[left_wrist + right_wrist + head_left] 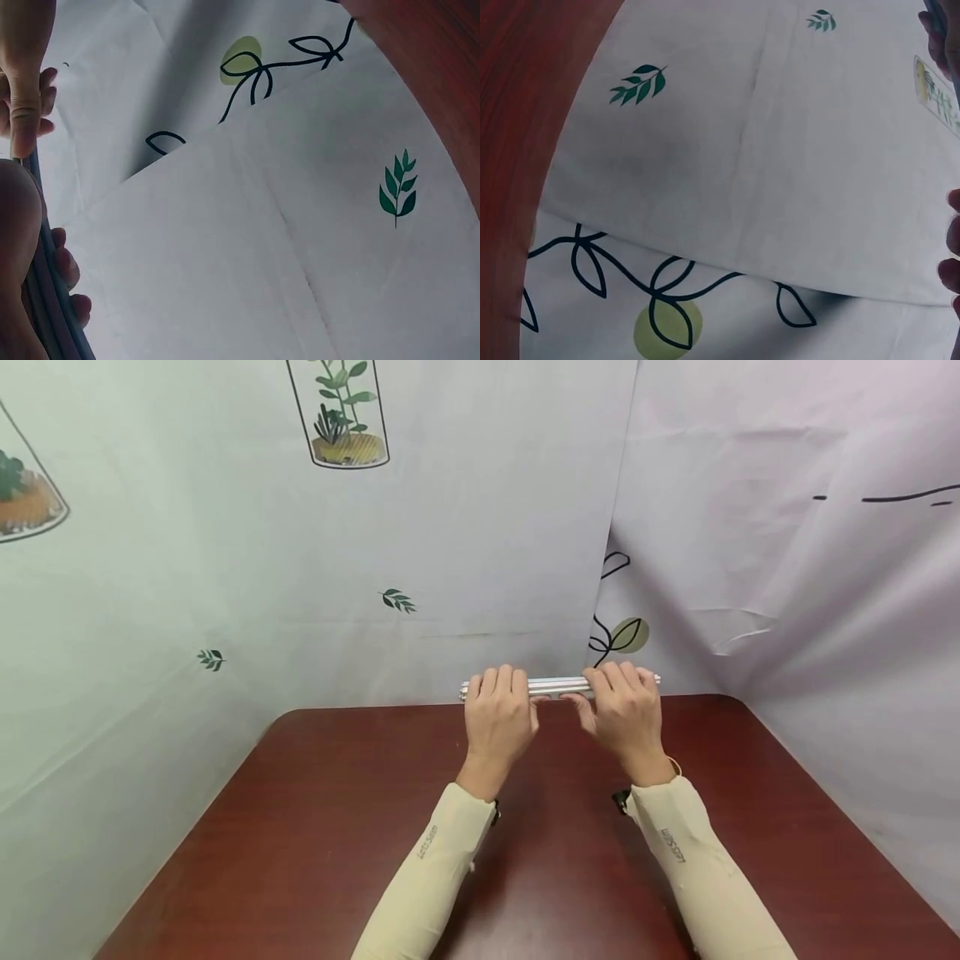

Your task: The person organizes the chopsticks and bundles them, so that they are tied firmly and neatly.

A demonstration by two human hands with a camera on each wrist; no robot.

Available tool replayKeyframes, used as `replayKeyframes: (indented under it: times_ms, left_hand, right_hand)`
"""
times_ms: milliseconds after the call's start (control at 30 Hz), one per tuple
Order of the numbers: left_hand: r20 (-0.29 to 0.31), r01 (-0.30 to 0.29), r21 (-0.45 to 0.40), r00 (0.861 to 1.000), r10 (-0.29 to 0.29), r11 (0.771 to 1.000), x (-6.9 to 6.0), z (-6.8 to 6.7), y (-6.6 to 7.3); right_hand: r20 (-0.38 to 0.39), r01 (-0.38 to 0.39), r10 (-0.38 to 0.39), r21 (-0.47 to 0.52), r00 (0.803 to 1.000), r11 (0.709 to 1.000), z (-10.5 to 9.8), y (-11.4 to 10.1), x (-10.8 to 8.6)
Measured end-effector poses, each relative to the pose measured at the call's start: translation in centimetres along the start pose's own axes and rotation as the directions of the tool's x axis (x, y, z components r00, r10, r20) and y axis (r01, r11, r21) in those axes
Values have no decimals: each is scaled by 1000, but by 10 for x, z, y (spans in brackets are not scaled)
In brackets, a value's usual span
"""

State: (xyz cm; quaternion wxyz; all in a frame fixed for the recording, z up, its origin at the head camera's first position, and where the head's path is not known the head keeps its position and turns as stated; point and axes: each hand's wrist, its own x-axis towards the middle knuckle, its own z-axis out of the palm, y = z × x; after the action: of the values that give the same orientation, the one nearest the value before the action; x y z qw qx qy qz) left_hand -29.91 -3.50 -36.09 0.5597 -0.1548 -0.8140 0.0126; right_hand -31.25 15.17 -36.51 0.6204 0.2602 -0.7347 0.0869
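Observation:
A bundle of thin, pale, straw-like sticks (558, 686) is held level above the table's far edge, in front of the wall sheet. My left hand (498, 714) grips it near its left end, fingers curled over the top. Near the other end my right hand (624, 710) grips it the same way, its thumb reaching inward below. A short stretch of bundle shows between the hands. In the left wrist view the bundle (52, 307) looks dark, with left fingers (67, 266) wrapped round it. Only right fingertips (951, 238) appear at the edge of the right wrist view.
Below the hands is a dark red-brown table (337, 827) with rounded far corners. A pale sheet (487, 543) printed with leaves and jars hangs behind it, and another creased sheet (840, 693) hangs along the right.

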Motion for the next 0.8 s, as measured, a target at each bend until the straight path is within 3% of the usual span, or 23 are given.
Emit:
replayKeyframes:
  times_ms: [200, 400, 600, 800]
  left_hand:
    - [-30, 6, -6, 1000, -7, 1000, 0, 2, 2]
    - [-62, 6, 0, 998, -6, 1000, -4, 8, 2]
    - [-41, -36, -45, 999, 34, 998, -8, 11, -2]
    - [-37, -53, -62, 998, 51, 997, -7, 9, -2]
  right_hand:
    - [-76, 21, -25, -55, 997, 998, 4, 2, 0]
    - [-88, 38, -43, -53, 995, 998, 4, 3, -2]
    - [-110, 68, -76, -76, 991, 995, 5, 6, -5]
    - [-188, 64, -81, -97, 979, 993, 6, 8, -4]
